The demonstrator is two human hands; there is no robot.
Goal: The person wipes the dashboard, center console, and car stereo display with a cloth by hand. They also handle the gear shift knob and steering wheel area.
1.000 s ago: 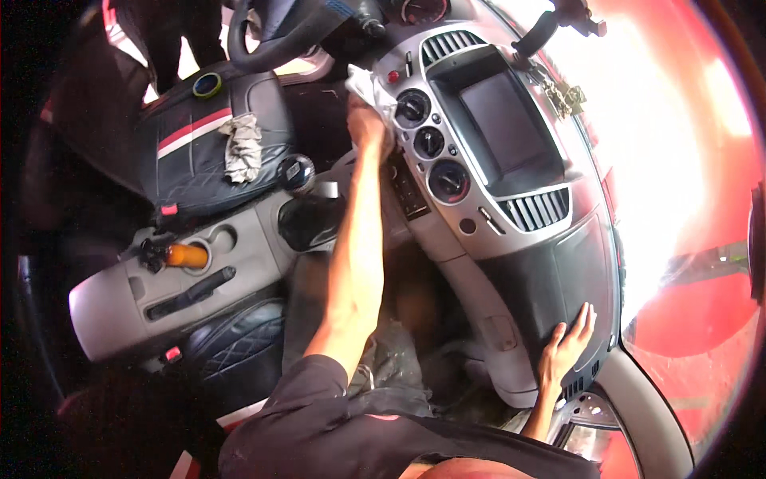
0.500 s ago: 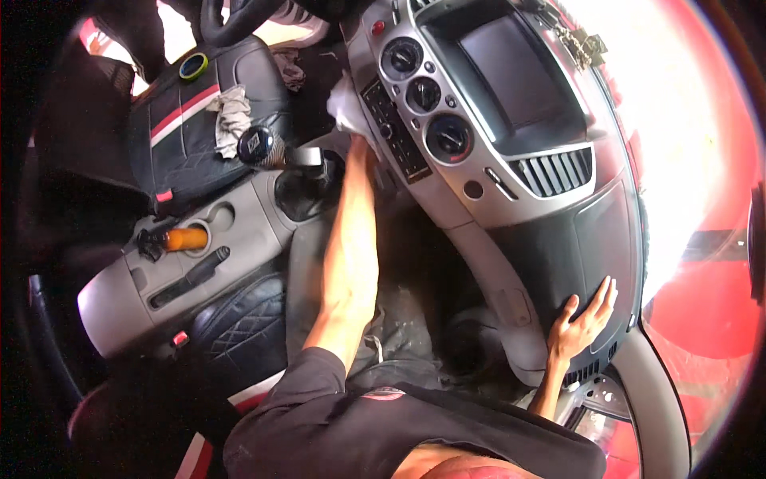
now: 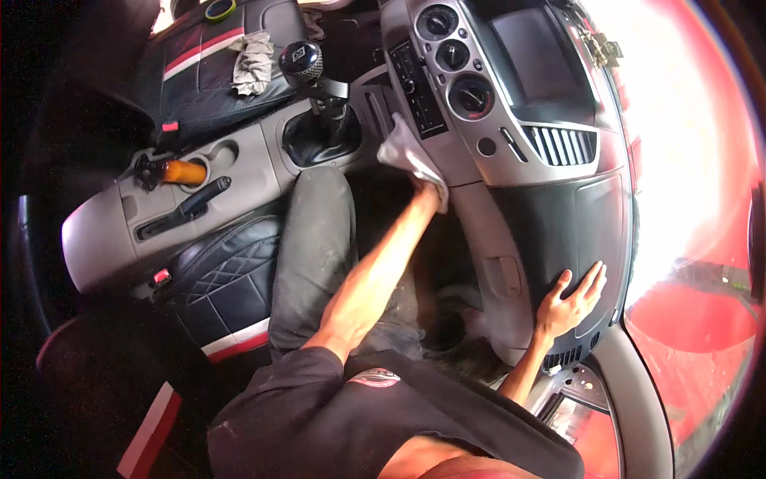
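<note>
My left hand (image 3: 432, 192) is closed on a white cloth (image 3: 405, 150), which lies against the lower side of the grey centre dash, just below the radio panel (image 3: 419, 92). Most of the fingers are covered by the cloth. My right hand (image 3: 568, 307) rests flat on the black dashboard top (image 3: 558, 227), fingers spread, with nothing in it. Between the two hands is the grey glovebox front with its latch (image 3: 501, 275).
A gear lever (image 3: 302, 65) rises from the grey console (image 3: 100, 243), beside a raised handbrake (image 3: 195, 199). An orange bottle (image 3: 182, 172) sits in a cup holder. On the far seat lie a grey rag (image 3: 254, 64) and a yellow-green ring-shaped roll (image 3: 220, 9).
My left hand has drawn the cloth back from beside the radio panel toward the glovebox side. My right hand stays flat on the dashboard. The view has shifted.
</note>
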